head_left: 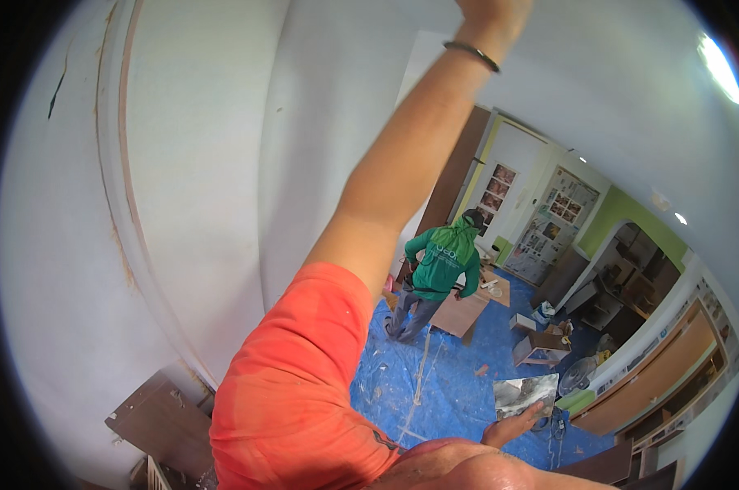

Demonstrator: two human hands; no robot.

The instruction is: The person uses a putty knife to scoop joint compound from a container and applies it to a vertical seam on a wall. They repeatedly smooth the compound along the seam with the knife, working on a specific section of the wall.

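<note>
My left arm, in an orange sleeve with a dark bracelet at the wrist, reaches straight up along the white wall. My left hand (pixel 490 8) is cut off by the top edge, so whatever it holds is hidden. Low at the right, my right hand (pixel 512 426) supports a flat square board (pixel 526 394) smeared with grey-white plaster, fingers spread under its near edge.
Far below, a blue sheet (pixel 451 384) covers the floor. A person in a green hooded top (pixel 441 265) stands on it by wooden panels (pixel 461 312). A small box (pixel 539 347), a fan (pixel 578 376) and a long counter (pixel 663 367) lie to the right. Dark wooden pieces (pixel 161 420) sit lower left.
</note>
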